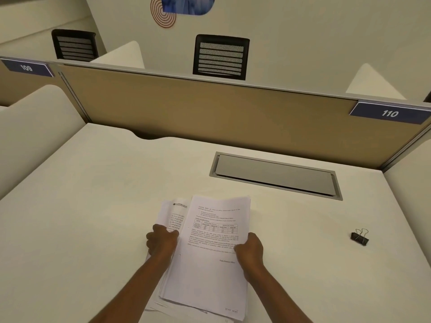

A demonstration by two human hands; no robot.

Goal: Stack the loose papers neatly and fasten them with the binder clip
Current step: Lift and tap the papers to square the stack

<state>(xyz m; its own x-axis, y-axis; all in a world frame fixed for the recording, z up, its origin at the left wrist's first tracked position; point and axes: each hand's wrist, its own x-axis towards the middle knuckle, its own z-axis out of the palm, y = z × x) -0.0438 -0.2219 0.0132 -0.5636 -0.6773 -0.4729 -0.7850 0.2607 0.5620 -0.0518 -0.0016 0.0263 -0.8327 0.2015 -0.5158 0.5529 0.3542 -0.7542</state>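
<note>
A pile of printed white papers [210,248] lies on the white desk [93,206] in front of me, sheets fanned out and askew at the left and bottom. My left hand [162,241] grips the pile's left edge, fingers curled over the lower sheets. My right hand [250,249] holds the right edge of the top sheets, thumb on the page. A black binder clip [359,237] with its wire handles up sits alone on the desk, far to the right of the papers.
A grey cable flap [275,174] is set into the desk behind the papers. A tan partition [210,108] with labels 109 and 110 closes off the back. White side dividers stand left and right. Two black mesh chairs sit beyond.
</note>
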